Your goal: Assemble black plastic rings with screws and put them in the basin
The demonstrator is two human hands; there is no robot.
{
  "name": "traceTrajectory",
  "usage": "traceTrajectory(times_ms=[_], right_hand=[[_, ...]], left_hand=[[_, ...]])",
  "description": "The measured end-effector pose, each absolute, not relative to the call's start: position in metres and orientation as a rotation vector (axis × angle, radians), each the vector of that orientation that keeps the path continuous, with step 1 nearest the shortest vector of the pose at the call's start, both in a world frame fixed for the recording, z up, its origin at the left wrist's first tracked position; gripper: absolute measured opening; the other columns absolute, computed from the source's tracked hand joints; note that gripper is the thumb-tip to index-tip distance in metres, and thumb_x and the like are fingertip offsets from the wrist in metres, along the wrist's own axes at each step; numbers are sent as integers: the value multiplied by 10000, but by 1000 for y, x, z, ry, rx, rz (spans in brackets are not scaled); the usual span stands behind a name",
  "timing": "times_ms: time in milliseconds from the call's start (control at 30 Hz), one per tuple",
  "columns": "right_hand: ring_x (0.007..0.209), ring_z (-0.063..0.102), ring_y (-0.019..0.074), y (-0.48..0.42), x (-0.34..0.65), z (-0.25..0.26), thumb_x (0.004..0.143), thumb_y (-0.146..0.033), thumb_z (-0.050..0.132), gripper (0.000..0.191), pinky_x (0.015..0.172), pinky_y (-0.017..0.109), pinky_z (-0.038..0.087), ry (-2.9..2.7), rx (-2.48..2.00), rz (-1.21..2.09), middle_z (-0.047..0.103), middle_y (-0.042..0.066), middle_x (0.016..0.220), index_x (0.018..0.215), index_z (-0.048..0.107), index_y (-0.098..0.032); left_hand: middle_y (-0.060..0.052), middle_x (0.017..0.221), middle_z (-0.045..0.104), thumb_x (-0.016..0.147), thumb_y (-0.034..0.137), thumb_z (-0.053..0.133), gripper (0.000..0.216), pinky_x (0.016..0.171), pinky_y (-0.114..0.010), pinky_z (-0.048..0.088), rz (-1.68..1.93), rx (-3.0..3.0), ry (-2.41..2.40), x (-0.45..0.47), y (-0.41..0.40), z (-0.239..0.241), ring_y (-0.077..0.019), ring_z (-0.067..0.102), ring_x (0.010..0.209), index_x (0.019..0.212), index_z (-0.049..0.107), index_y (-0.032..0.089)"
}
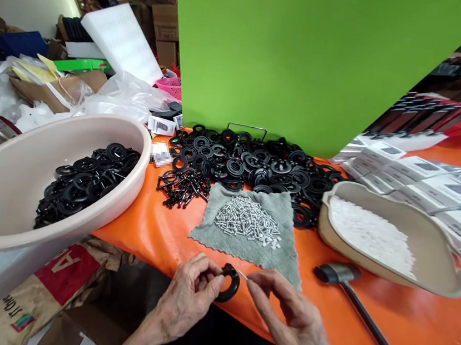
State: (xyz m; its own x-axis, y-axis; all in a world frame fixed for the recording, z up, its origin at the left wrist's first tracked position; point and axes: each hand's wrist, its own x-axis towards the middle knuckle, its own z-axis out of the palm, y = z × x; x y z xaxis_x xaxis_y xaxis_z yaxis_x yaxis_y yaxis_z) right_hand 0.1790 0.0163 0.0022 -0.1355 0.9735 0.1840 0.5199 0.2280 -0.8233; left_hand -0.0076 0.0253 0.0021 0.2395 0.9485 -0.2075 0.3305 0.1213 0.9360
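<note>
I have the left hand (190, 296) gripping a black ring (234, 286) between thumb and fingers, and the right hand (291, 311) pinching a thin silver pin (243, 275) just beside it. Beyond both hands, similar pins (245, 219) lie heaped on a grey cloth (210, 236) upon the orange surface (155, 239); a mallet (368, 318) lies to their right.

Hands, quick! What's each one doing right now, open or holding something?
Left hand: closed, holding a black ring.
Right hand: closed, pinching a thin silver pin.
</note>
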Motion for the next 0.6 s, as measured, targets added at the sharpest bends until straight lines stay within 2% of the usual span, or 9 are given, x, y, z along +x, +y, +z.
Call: traceTrajectory(times_ms=[133,300,467,533,600], right_hand=[[556,551,128,14,170,3,891,-272,537,120,552,239,476,-1773,-1333,766,589,-20,648,804,601,-218],[551,542,127,12,169,-10,910,-267,514,143,531,237,470,-1799,-1328,726,572,-13,647,793,579,-217],[621,599,129,9,165,-20,907,-208,512,102,577,224,511,-1849,-1278,661,596,2,710,847,594,-219],[669,636,138,10,165,-25,898,-209,528,105,616,225,540,-1846,-1293,672,642,20,766,959,613,-215],[767,678,160,13,168,-27,882,-250,555,230,681,238,565,-1814,-1300,683,697,45,875,1102,612,-214]], left_hand=[[-1,740,508,879,277,505,173,586,-230,389,711,1562,1335,-7,24,2,-112,458,617,809,607,156],[2,738,507,887,234,504,131,609,-234,417,699,1706,1379,-6,20,-2,-116,478,616,838,606,168],[-29,808,552,893,163,473,139,707,-261,465,669,1793,1363,-5,17,-2,-156,543,743,878,610,179],[-44,844,565,897,155,468,150,755,-278,475,662,1794,1350,-7,17,-2,-173,560,802,906,615,179],[-49,864,572,903,158,470,158,798,-288,476,662,1778,1339,-9,17,-4,-180,570,844,926,624,184]])
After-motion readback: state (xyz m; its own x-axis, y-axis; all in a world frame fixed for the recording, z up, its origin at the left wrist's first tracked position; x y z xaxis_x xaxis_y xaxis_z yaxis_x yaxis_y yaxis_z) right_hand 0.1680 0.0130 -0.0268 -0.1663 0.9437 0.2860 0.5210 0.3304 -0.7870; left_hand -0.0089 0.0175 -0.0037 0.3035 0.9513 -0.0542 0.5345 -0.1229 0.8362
